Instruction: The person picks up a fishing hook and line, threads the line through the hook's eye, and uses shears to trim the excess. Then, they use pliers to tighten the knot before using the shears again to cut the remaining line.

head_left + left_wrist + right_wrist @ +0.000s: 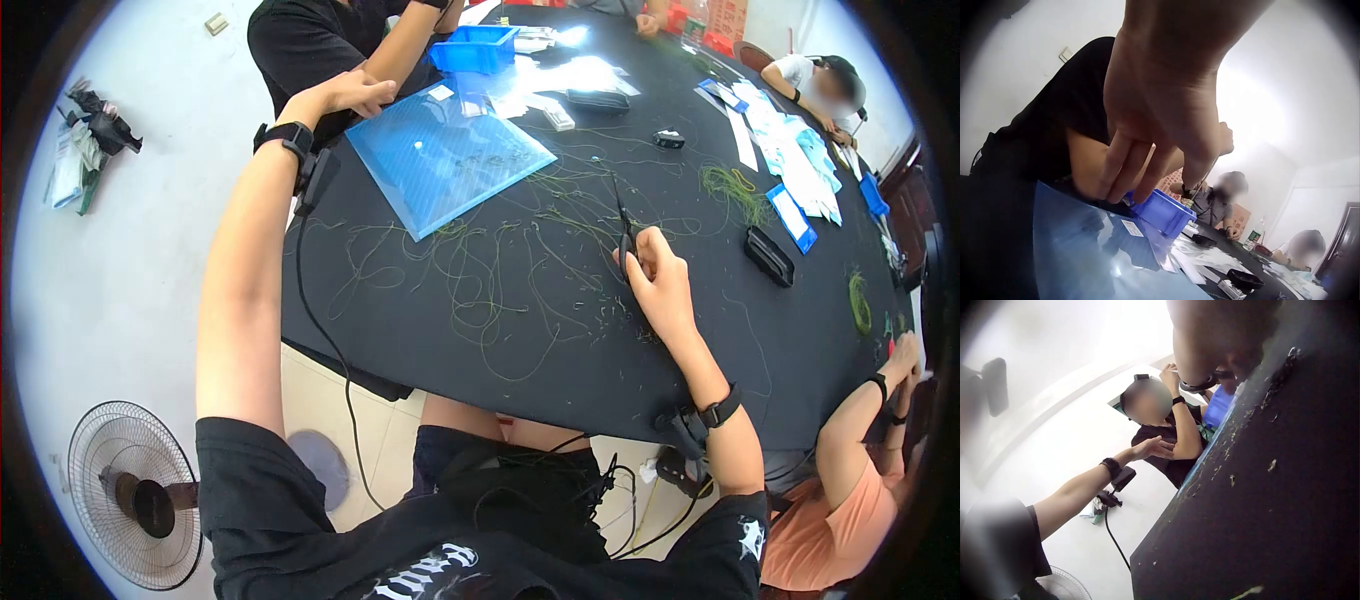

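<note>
Above blk table (600, 395), R hand (662, 285): gripping blk scissors (624, 230), fingers curled at handles, tips aimed twd far side.
L hand (350, 93): raised at L edge of blue folder (430, 165), fingers relaxed + extended; nr seated person's arm (408, 48), can't tell if touching.
Scissors: over table, R of folder, apart from it.
Green thread (560, 187): loose loops + short bits on table, mostly betw. folder & R hand.
Blue bin (474, 50): by folder's far end.

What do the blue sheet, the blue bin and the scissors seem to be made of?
Blue sheet: likely glossy plastic; it reflects light. Blue bin: probably smooth, rigid plastic, with thin, straight walls. Scissors: slim, dark blades suggest metal; finish and handle material are unclear.
</note>
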Motion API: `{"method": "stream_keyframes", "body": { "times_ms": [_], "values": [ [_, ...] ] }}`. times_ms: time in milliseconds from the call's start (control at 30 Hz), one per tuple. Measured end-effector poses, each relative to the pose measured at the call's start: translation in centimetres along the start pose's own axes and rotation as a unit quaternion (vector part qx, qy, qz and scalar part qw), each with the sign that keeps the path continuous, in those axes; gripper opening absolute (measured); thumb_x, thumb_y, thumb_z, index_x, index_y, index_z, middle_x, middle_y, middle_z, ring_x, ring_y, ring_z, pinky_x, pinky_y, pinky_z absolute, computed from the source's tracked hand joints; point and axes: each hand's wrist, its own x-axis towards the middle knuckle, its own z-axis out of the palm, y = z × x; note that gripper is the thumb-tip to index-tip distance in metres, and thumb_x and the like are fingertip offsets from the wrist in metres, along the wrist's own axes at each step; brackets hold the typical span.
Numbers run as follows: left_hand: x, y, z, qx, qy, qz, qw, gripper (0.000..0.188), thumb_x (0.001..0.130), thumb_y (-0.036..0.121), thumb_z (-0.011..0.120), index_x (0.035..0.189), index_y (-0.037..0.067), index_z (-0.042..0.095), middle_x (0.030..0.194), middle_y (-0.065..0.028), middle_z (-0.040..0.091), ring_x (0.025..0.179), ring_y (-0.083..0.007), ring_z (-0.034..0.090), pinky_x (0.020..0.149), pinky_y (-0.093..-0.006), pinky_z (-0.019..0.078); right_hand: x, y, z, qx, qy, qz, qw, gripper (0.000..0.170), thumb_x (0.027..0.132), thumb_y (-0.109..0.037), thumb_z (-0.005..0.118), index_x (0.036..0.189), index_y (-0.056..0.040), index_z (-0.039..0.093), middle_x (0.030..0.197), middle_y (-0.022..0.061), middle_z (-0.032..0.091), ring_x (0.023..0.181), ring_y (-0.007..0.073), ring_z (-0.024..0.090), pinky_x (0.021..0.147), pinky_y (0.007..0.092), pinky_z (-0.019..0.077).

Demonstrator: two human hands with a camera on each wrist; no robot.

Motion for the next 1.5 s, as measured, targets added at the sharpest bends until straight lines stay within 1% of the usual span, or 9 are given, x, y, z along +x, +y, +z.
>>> {"method": "stream_keyframes", "body": {
  "times_ms": [267, 367, 467, 567, 600, 700, 867, 1367, 1500],
  "values": [
    [-1.4, -1.0, 0.1, 0.047, -0.008, -0.051, 0.998, 0.077, 0.085, 0.068, 0.025, 0.119, 0.007, 0.058, 0.110, -0.0192, 0.061, 0.122, -0.0310, 0.044, 0.109, -0.0463, 0.0174, 0.1, 0.4, 0.0, 0.000, 0.014, 0.005, 1.000, 0.021, 0.081, -0.018, 0.061, 0.082, -0.0047, 0.045, 0.058, 0.0079, 0.049, 0.047, 0.0182, 0.045, 0.049, 0.0315, 0.0378],
    [-2.2, 0.2, -0.5, 0.102, -0.033, -0.063, 0.992, 0.080, 0.084, 0.070, 0.021, 0.123, 0.009, 0.054, 0.112, -0.0192, 0.060, 0.117, -0.0309, 0.049, 0.101, -0.0500, 0.0337, 0.1, 0.5, 0.1, -0.003, 0.023, 0.001, 1.000, 0.021, 0.081, -0.019, 0.061, 0.083, -0.0043, 0.046, 0.060, 0.0088, 0.052, 0.049, 0.0203, 0.048, 0.051, 0.0329, 0.0395],
    [-1.7, 0.1, 0.6, -0.021, -0.018, -0.178, 0.984, 0.071, 0.086, 0.063, 0.030, 0.127, 0.007, 0.050, 0.113, -0.0182, 0.059, 0.106, -0.0296, 0.057, 0.082, -0.0470, 0.0512, 0.1, 0.6, 0.1, -0.009, 0.024, 0.000, 1.000, 0.022, 0.081, -0.020, 0.061, 0.085, -0.0038, 0.047, 0.062, 0.0097, 0.055, 0.051, 0.0216, 0.050, 0.052, 0.0339, 0.0410],
    [-2.3, 1.9, 1.5, 0.109, -0.048, -0.088, 0.989, 0.056, 0.088, 0.047, 0.044, 0.127, 0.007, 0.049, 0.112, -0.0168, 0.060, 0.093, -0.0271, 0.063, 0.064, -0.0400, 0.0573, 0.1, 0.2, -0.1, -0.006, 0.014, 0.016, 1.000, 0.022, 0.081, -0.020, 0.061, 0.085, -0.0034, 0.048, 0.063, 0.0104, 0.056, 0.053, 0.0213, 0.052, 0.053, 0.0336, 0.0415],
    [-2.4, 2.6, 1.9, 0.129, -0.068, -0.051, 0.988, 0.043, 0.084, 0.028, 0.053, 0.124, 0.011, 0.053, 0.111, -0.0147, 0.061, 0.086, -0.0267, 0.064, 0.069, -0.0397, 0.0553, 0.1, 0.3, 0.0, -0.001, 0.015, 0.013, 1.000, 0.022, 0.081, -0.020, 0.061, 0.085, -0.0033, 0.048, 0.063, 0.0104, 0.056, 0.052, 0.0213, 0.052, 0.053, 0.0335, 0.0416],
    [-1.1, 4.1, 4.1, 0.323, -0.083, 0.119, 0.935, 0.037, 0.079, 0.020, 0.057, 0.115, 0.014, 0.061, 0.105, -0.0139, 0.064, 0.091, -0.0273, 0.063, 0.076, -0.0381, 0.0519, 0.1, 0.5, 0.2, 0.003, 0.017, 0.012, 1.000, 0.022, 0.081, -0.020, 0.062, 0.085, -0.0031, 0.048, 0.063, 0.0107, 0.057, 0.052, 0.0211, 0.052, 0.053, 0.0330, 0.0418],
    [-0.1, 6.2, 8.4, 0.328, -0.043, 0.219, 0.918, 0.033, 0.080, 0.016, 0.055, 0.111, 0.022, 0.064, 0.101, -0.0087, 0.060, 0.103, -0.0252, 0.053, 0.084, -0.0355, 0.0459, 0.0, 0.2, 0.0, -0.008, 0.013, 0.020, 1.000, 0.023, 0.081, -0.021, 0.062, 0.085, -0.0031, 0.049, 0.063, 0.0108, 0.057, 0.053, 0.0215, 0.053, 0.054, 0.0328, 0.0421],
    [-0.8, 5.7, 12.9, 0.352, 0.140, 0.218, 0.900, 0.010, 0.074, 0.017, 0.062, 0.083, 0.013, 0.065, 0.086, -0.0025, 0.058, 0.091, -0.0213, 0.054, 0.073, -0.0361, 0.0447, 1.0, -0.3, -4.2, -0.129, 0.057, -0.026, 0.990, 0.029, 0.074, -0.029, 0.070, 0.094, -0.0077, 0.065, 0.076, 0.0119, 0.066, 0.069, 0.0261, 0.065, 0.062, 0.0358, 0.0491],
    [-1.1, 5.6, 12.2, 0.324, 0.204, 0.201, 0.902, 0.006, 0.073, 0.016, 0.062, 0.072, 0.012, 0.059, 0.080, -0.0030, 0.058, 0.087, -0.0219, 0.055, 0.073, -0.0373, 0.0444, 0.2, -1.1, -8.6, -0.293, 0.056, 0.062, 0.953, 0.026, 0.072, -0.029, 0.071, 0.087, -0.0073, 0.067, 0.081, 0.0105, 0.068, 0.077, 0.0261, 0.066, 0.066, 0.0355, 0.0502]
  ]
}}
